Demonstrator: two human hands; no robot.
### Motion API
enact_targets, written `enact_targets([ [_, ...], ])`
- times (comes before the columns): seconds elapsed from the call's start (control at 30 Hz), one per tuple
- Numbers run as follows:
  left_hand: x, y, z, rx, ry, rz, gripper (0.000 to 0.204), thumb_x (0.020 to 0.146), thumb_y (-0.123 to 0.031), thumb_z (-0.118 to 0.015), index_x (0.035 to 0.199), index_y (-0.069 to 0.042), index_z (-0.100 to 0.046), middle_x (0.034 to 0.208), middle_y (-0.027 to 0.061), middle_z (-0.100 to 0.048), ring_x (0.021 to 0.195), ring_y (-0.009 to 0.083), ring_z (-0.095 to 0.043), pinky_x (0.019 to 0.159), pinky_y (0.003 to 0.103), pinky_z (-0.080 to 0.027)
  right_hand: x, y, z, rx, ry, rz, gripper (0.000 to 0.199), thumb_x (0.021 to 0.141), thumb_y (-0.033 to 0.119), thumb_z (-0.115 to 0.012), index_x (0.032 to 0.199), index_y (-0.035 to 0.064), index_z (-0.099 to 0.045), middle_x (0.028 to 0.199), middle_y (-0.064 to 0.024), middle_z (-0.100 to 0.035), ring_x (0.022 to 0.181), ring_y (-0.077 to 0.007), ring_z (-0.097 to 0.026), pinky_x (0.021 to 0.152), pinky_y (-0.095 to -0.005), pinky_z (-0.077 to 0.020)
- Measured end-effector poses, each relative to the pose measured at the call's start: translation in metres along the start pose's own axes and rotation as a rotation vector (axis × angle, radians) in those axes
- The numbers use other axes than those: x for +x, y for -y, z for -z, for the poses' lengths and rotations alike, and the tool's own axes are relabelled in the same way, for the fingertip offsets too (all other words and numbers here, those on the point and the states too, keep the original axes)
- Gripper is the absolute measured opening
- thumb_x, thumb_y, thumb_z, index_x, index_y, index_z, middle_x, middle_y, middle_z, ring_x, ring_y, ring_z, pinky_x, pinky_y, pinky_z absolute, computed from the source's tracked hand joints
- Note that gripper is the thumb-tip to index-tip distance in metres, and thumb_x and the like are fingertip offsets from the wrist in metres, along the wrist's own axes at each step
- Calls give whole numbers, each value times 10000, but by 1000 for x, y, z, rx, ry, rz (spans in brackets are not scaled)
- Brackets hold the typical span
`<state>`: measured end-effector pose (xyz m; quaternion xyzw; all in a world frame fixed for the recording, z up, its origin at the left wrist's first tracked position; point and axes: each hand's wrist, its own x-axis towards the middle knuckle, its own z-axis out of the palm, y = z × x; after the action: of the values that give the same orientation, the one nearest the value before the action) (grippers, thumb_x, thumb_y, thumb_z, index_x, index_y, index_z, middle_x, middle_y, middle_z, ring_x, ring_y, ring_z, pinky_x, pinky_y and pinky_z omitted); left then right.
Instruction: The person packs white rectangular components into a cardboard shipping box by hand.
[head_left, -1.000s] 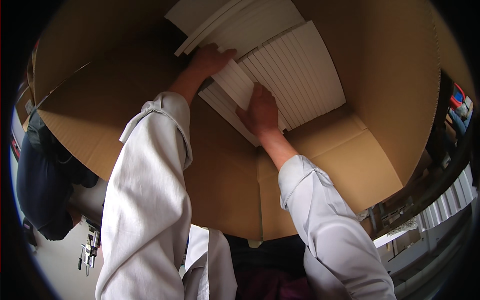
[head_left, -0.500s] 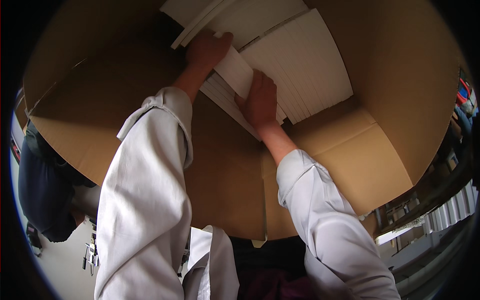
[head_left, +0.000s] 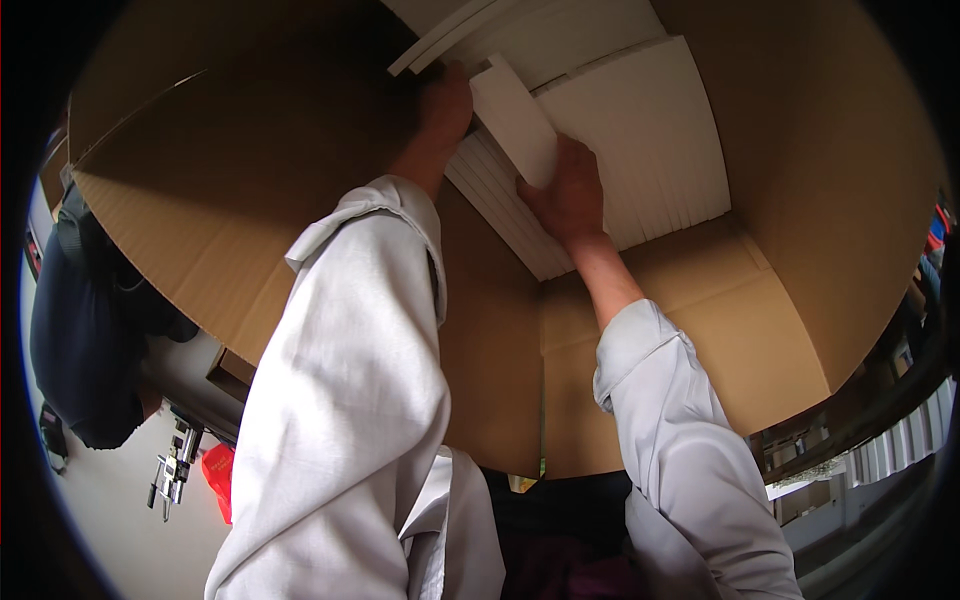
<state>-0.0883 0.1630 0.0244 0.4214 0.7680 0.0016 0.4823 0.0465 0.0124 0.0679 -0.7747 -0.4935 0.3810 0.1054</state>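
Note:
Deep in a large open cardboard box [head_left: 660, 285], a white flat rectangular piece [head_left: 513, 115] lies tilted between my two hands. My right hand [head_left: 572, 195] is closed on its near right end, thumb on the near side. At its left edge my left hand [head_left: 447, 105] is closed against it, with the fingertips hidden in shadow. Under and beside it, a row of thin white pieces [head_left: 500, 195] stands packed on edge. A wider packed row of the same kind of white pieces [head_left: 640, 140] fills the right side.
More white flat pieces [head_left: 560, 35] lie at the far end of the box, and two stick out leftward. The box's tall cardboard walls surround my forearms. Outside at left are a person's dark-clothed leg [head_left: 85, 340], a metal tool [head_left: 175, 470] and a red object [head_left: 218, 483].
The view has shifted, so the box contents and both hands appear farther right. My left hand has slid off the piece's top toward its left edge, uncovering more of it.

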Motion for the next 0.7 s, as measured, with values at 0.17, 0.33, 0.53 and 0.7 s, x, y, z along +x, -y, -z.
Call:
enact_targets([
  [0.17, 9, 21, 15, -109, 42, 64, 812, 1010, -633, -290, 1295, 67, -587, 1321, 289, -598, 1251, 444, -555, 1043, 459, -429, 0, 16, -6, -23, 18, -4, 742, 718, 260, -822, 1312, -10, -471, 1259, -218, -540, 1183, -388, -514, 1021, -469, -440],
  [0.33, 9, 23, 10, -261, 161, 169, 970, 977, -730, -201, 1408, 90, -489, 1445, 305, -496, 1406, 414, -417, 1163, 423, -299, -3, 12, -16, -91, -114, 28, 760, 720, 277, -834, 1319, -10, -464, 1270, -219, -540, 1170, -395, -518, 1017, -486, -438],
  [0.53, 17, 41, 5, -336, 289, 42, 870, 998, -695, -240, 1479, 1, -443, 1394, 166, -585, 1226, 279, -588, 1111, 396, -348, -1, 13, -8, -52, -47, 44, 754, 719, 260, -829, 1318, -14, -463, 1273, -220, -539, 1172, -410, -514, 1012, -489, -438],
  [0.7, 27, 55, 3, -284, 266, 68, 879, 981, -724, -268, 1472, -21, -461, 1359, 147, -614, 1219, 266, -599, 1106, 396, -355, -3, 19, -14, -70, -65, 33, 758, 716, 248, -830, 1320, -20, -459, 1268, -228, -543, 1184, -421, -509, 1018, -495, -432],
])
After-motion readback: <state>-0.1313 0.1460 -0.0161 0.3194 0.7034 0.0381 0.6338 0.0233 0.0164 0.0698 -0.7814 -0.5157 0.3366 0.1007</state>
